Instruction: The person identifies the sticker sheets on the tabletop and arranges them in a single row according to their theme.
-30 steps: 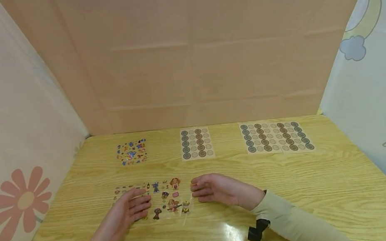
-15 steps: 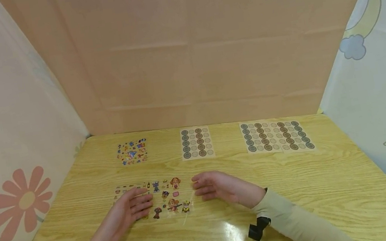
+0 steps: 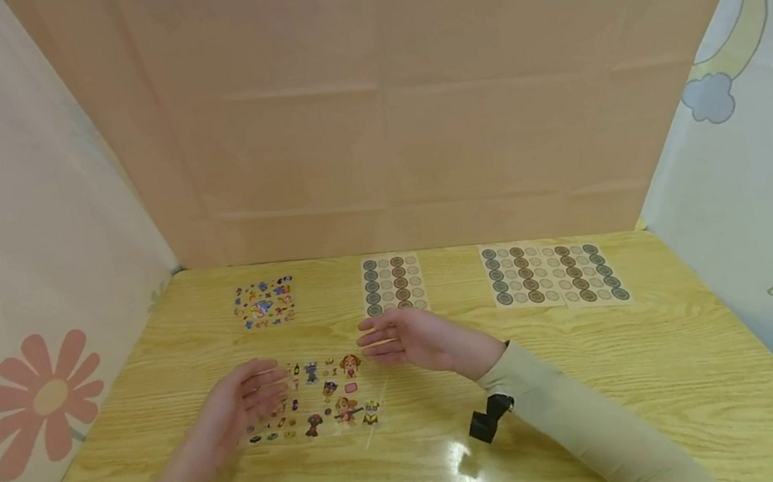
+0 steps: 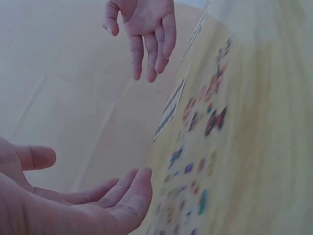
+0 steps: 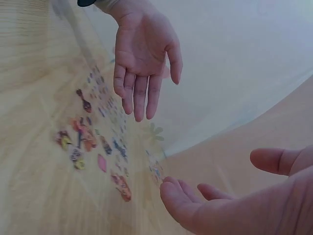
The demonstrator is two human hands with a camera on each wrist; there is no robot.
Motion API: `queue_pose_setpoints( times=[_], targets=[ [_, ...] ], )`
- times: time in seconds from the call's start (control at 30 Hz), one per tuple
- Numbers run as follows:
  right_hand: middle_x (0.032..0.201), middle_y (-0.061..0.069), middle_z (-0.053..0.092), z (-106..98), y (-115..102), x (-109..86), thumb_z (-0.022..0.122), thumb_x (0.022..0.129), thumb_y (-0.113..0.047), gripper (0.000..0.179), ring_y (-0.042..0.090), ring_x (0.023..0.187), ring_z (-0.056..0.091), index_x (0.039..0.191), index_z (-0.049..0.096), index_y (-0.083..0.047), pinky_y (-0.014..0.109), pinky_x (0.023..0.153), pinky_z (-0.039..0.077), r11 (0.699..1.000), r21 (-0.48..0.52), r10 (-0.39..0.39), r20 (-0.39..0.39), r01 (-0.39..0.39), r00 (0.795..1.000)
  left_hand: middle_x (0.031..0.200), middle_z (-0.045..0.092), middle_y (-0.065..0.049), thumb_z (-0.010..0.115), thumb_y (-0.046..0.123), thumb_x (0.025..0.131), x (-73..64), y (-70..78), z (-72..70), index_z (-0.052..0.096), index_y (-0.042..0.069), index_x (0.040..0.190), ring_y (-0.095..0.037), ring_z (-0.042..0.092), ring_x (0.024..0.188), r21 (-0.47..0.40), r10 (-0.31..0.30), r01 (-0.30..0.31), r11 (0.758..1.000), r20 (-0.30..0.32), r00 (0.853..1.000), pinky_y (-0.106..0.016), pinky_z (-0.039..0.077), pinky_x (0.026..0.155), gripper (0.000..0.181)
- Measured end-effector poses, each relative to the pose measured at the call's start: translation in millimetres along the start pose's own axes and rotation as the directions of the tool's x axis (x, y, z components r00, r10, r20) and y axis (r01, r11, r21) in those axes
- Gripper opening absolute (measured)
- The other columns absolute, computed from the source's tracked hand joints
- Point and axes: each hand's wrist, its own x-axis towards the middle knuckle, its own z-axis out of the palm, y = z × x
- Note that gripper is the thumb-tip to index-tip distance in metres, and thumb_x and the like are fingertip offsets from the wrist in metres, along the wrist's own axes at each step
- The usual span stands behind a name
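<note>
A clear sticker sheet (image 3: 332, 405) printed with cartoon dogs and small pictures lies flat on the table. Over its left part hovers my left hand (image 3: 248, 402), raised off the surface, fingers loosely extended and holding nothing. My right hand (image 3: 426, 344) hangs in the air by the sheet's upper right corner, also holding nothing. In the left wrist view the two palms face each other, with the stickers (image 4: 195, 147) below and to the side. The right wrist view shows the left hand (image 5: 144, 61) with its fingers relaxed and apart from the sheet.
Along the back lie a small colourful sticker sheet (image 3: 263, 304), a sheet of printed coin-like circles (image 3: 393, 282) and two more circle sheets (image 3: 524, 274) side by side at the right. Fabric walls enclose the wooden table (image 3: 682, 380) at the back and both sides.
Both hands have lifted off the table area. The right hand has moved up and slightly left, the left hand up and slightly left, uncovering more small stickers. The sheets have stayed put.
</note>
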Motion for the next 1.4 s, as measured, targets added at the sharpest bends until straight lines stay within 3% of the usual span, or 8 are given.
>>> queue_pose_setpoints(
  times=[0.27, 0.5, 0.6, 0.8, 0.93, 1.07, 1.2, 1.4],
  targets=[
    [0.146, 0.03, 0.03, -3, -18, 33.4, 0.041, 0.1, -0.016, 0.048, 0.042, 0.134, 0.032, 0.141, 0.033, 0.007, 0.047, 0.111, 0.027, 0.999, 0.036, 0.012, -0.09, -0.009, 0.996, 0.116, 0.059, -0.005, 0.033, 0.033, 0.105, 19.5, 14.6, -41.0, 0.031, -0.006, 0.136, -0.016, 0.06, 0.106, -0.087, 0.045, -0.052, 0.995, -0.08, 0.996, -0.035, 0.042, 0.101, 0.049],
    [0.145, 0.03, 0.03, -16, -15, 62.3, 0.043, 0.1, -0.018, 0.049, 0.042, 0.133, 0.033, 0.143, 0.031, 0.004, 0.047, 0.11, 0.029, 0.997, 0.069, 0.028, -0.159, -0.017, 0.987, 0.129, 0.046, -0.013, 0.033, 0.038, 0.104, 38.2, 21.8, -75.5, 0.013, -0.006, 0.146, -0.011, 0.059, 0.101, -0.178, -0.004, -0.02, 0.984, -0.134, 0.991, -0.036, 0.034, 0.108, 0.065],
    [0.144, 0.031, 0.03, -21, -11, 72.5, 0.044, 0.099, -0.016, 0.043, 0.042, 0.132, 0.033, 0.137, 0.034, 0.004, 0.047, 0.11, 0.029, 0.995, 0.097, 0.031, -0.162, -0.015, 0.986, 0.141, 0.031, -0.021, 0.032, 0.041, 0.103, 46.5, 25.1, -82.7, 0.004, -0.005, 0.15, -0.01, 0.055, 0.103, -0.201, -0.03, -0.003, 0.98, -0.161, 0.986, -0.035, 0.028, 0.111, 0.071],
    [0.144, 0.03, 0.03, -26, -4, 90.4, 0.045, 0.098, -0.012, 0.026, 0.041, 0.131, 0.034, 0.121, 0.039, -0.002, 0.046, 0.11, 0.03, 0.986, 0.164, 0.04, -0.159, -0.013, 0.987, 0.152, 0.013, -0.023, 0.031, 0.043, 0.103, 65.4, 27.5, -90.2, -0.001, -0.003, 0.15, -0.018, 0.045, 0.119, -0.186, -0.043, -0.003, 0.983, -0.242, 0.969, -0.037, 0.022, 0.114, 0.074],
    [0.146, 0.027, 0.03, -25, -5, 99.9, 0.045, 0.098, -0.014, 0.04, 0.038, 0.132, 0.034, 0.134, 0.034, 0.001, 0.043, 0.11, 0.03, 0.984, 0.175, 0.045, -0.143, -0.019, 0.989, 0.155, 0.007, -0.022, 0.028, 0.043, 0.103, 75.0, 30.1, -95.9, -0.004, -0.002, 0.151, -0.028, 0.027, 0.136, -0.212, -0.057, -0.002, 0.977, -0.274, 0.96, -0.037, 0.018, 0.114, 0.073],
    [0.147, 0.025, 0.029, -22, -6, 108.0, 0.044, 0.098, -0.016, 0.051, 0.037, 0.132, 0.034, 0.142, 0.028, 0.003, 0.043, 0.11, 0.029, 0.985, 0.169, 0.049, -0.131, -0.026, 0.99, 0.157, 0.002, -0.018, 0.027, 0.042, 0.103, 83.2, 34.5, -98.7, -0.006, 0.0, 0.151, -0.027, 0.011, 0.143, -0.253, -0.079, 0.008, 0.967, -0.268, 0.96, -0.035, 0.015, 0.115, 0.071],
    [0.145, 0.024, 0.031, -21, -7, 114.9, 0.046, 0.096, -0.017, 0.045, 0.037, 0.132, 0.034, 0.136, 0.035, 0.001, 0.043, 0.11, 0.029, 0.983, 0.18, 0.043, -0.145, -0.016, 0.988, 0.157, 0.002, -0.019, 0.027, 0.042, 0.103, 91.6, 34.1, -98.0, -0.004, -0.001, 0.151, -0.028, 0.01, 0.144, -0.201, -0.061, 0.008, 0.98, -0.258, 0.964, -0.037, 0.014, 0.115, 0.071],
    [0.147, 0.023, 0.028, -18, -10, 119.7, 0.045, 0.097, -0.018, 0.046, 0.037, 0.133, 0.032, 0.137, 0.035, 0.001, 0.043, 0.111, 0.027, 0.981, 0.196, 0.031, -0.151, -0.001, 0.988, 0.155, 0.005, -0.026, 0.025, 0.042, 0.104, 105.5, 30.8, -88.5, -0.002, -0.007, 0.149, -0.034, 0.011, 0.143, 0.037, -0.004, 0.012, 0.999, -0.221, 0.975, -0.042, 0.015, 0.115, 0.072]
  ],
)
